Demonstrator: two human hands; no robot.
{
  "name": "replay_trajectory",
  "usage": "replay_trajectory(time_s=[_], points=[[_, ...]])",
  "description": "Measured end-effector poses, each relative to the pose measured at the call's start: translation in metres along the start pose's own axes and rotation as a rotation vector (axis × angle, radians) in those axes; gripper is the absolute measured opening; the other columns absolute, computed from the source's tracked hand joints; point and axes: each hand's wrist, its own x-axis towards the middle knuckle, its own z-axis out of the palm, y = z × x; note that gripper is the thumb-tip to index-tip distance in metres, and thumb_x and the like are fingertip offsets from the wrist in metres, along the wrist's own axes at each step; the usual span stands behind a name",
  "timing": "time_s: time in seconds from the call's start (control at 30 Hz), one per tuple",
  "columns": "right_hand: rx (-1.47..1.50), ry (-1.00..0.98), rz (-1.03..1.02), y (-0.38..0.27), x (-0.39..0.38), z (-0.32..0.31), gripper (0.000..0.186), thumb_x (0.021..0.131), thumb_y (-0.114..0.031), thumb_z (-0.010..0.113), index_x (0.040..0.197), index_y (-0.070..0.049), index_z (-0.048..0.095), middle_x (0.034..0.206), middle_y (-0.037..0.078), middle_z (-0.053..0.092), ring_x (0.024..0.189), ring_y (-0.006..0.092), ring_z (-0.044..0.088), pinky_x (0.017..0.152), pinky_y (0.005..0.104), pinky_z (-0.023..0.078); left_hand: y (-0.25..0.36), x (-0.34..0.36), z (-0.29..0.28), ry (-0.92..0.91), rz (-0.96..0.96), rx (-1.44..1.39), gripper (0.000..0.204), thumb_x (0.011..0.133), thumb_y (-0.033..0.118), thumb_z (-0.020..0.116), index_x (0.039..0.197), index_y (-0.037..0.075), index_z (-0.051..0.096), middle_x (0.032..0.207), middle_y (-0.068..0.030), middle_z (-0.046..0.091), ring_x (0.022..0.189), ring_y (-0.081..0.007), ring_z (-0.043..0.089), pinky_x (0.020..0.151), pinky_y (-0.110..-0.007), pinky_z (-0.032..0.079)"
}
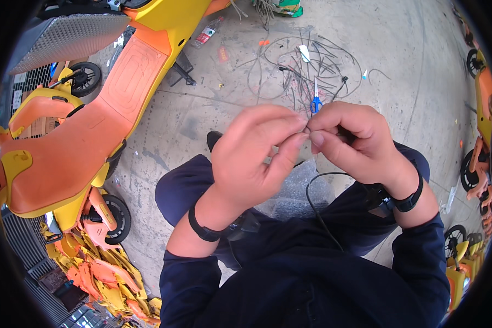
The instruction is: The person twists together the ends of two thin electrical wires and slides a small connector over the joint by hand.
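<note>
My left hand point(246, 156), slightly blurred, brings its thumb and forefinger together in a pinch. Its tips meet those of my right hand point(361, 139), which pinches with thumb and forefinger too. Between them shows a bit of a thin dark strand point(308, 129); most of it is hidden by the fingers. Just beyond the fingertips, scissors with blue handles point(316, 105) lie on the floor, blades pointing away. Past them spreads a loose tangle of dark cables and wire pieces point(300, 68).
An orange and yellow scooter body point(131, 82) stands at left, above a heap of orange and yellow panels point(101, 273). Clear plastic wrapping point(303, 194) lies between my knees. A plastic bottle point(206, 34) rests on the concrete floor point(399, 33). More scooters point(478, 109) line the right.
</note>
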Motion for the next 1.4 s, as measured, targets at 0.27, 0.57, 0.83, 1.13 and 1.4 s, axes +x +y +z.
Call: replay_trajectory(time_s=[0.27, 0.57, 0.83, 1.13, 1.4], points=[[-0.301, 0.112, -0.250, 0.010, 0.002, 0.007, 0.015, 0.074, 0.002, 0.065, 0.088, -0.003, 0.062, 0.075, 0.009, 0.062, 0.062, 0.0263, 0.060, 0.054, 0.0313, 0.048, -0.011, -0.006, 0.007, -0.016, 0.234, 0.337, 0.022, 0.069, 0.003, 0.074, 0.090, 0.003, 0.068, 0.080, -0.0081, 0.066, 0.065, -0.0215, 0.065, 0.057, -0.028, 0.051], [-0.336, 0.103, -0.199, 0.005, 0.000, 0.011, 0.014, 0.072, 0.003, 0.064, 0.084, -0.002, 0.061, 0.072, 0.009, 0.062, 0.063, 0.0266, 0.061, 0.055, 0.0315, 0.049, -0.015, -0.011, 0.011, 0.030, 0.317, 0.437, 0.020, 0.065, 0.001, 0.072, 0.083, 0.003, 0.065, 0.074, -0.0059, 0.065, 0.061, -0.0199, 0.063, 0.053, -0.028, 0.049], [-0.250, 0.047, -0.104, -0.001, -0.001, 0.009, 0.010, 0.075, 0.003, 0.063, 0.082, -0.004, 0.061, 0.069, 0.007, 0.060, 0.058, 0.0222, 0.058, 0.051, 0.0292, 0.046, -0.017, -0.010, 0.006, -0.027, 0.139, 0.148, 0.016, 0.069, 0.001, 0.071, 0.084, 0.003, 0.066, 0.071, -0.0084, 0.064, 0.059, -0.0211, 0.062, 0.051, -0.028, 0.049], [-0.288, 0.044, -0.148, 0.001, 0.001, 0.003, 0.009, 0.076, 0.001, 0.062, 0.084, -0.004, 0.061, 0.069, 0.007, 0.059, 0.059, 0.0248, 0.058, 0.052, 0.0310, 0.046, -0.018, -0.002, 0.003, -0.085, 0.216, 0.188, 0.017, 0.069, 0.001, 0.072, 0.084, 0.003, 0.066, 0.073, -0.0084, 0.065, 0.059, -0.0221, 0.062, 0.052, -0.028, 0.049], [-0.212, 0.025, -0.084, -0.001, -0.001, 0.007, 0.009, 0.078, 0.002, 0.062, 0.086, -0.002, 0.061, 0.068, 0.006, 0.057, 0.058, 0.0167, 0.056, 0.051, 0.0279, 0.044, -0.014, -0.009, 0.007, -0.013, 0.184, 0.242, 0.013, 0.071, -0.002, 0.071, 0.083, 0.001, 0.065, 0.072, -0.0106, 0.065, 0.062, -0.0200, 0.063, 0.054, -0.026, 0.048]])
